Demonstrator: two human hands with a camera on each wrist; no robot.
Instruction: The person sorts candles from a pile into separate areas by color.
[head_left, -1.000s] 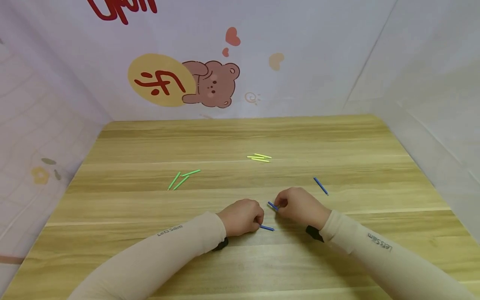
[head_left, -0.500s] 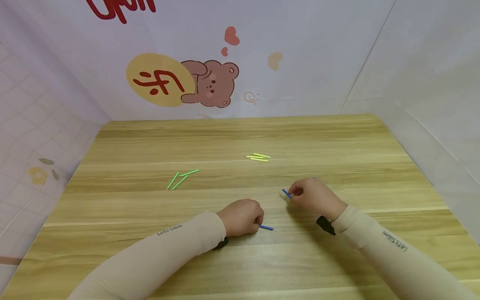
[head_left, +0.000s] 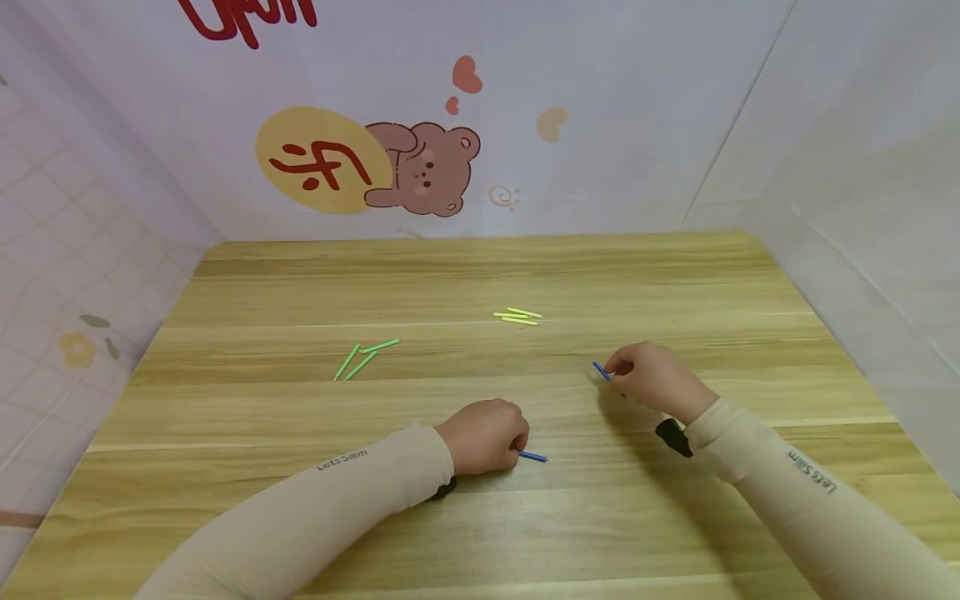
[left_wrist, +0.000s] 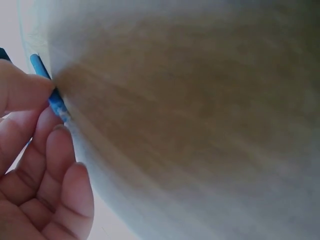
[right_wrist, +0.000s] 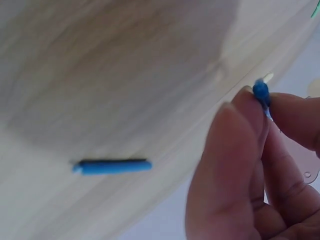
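Note:
Near the middle of the table, my left hand [head_left: 483, 435] pinches a slim blue candle [head_left: 532, 457] between thumb and fingertips. The left wrist view shows the thumb pressed across that candle [left_wrist: 55, 97]. Farther right, my right hand [head_left: 663, 382] holds a second blue candle [head_left: 602, 371] slightly above the tabletop. The right wrist view catches this one end-on, as a blue tip [right_wrist: 261, 92] between the fingertips. A third blue candle [right_wrist: 115, 166] lies on the table below the right hand, apart from the fingers. In the head view that hand hides it.
Several yellow candles [head_left: 517, 316] lie in a loose bunch toward the back of the wooden table [head_left: 300, 275]. Three green candles [head_left: 362, 365] lie at the left. Pale walls [head_left: 637, 108] enclose the back and sides, with a printed bear [head_left: 431, 171] behind.
My right hand has lifted its blue candle and carried it right and away from me, over the third blue candle. The left hand has stayed in place with its candle.

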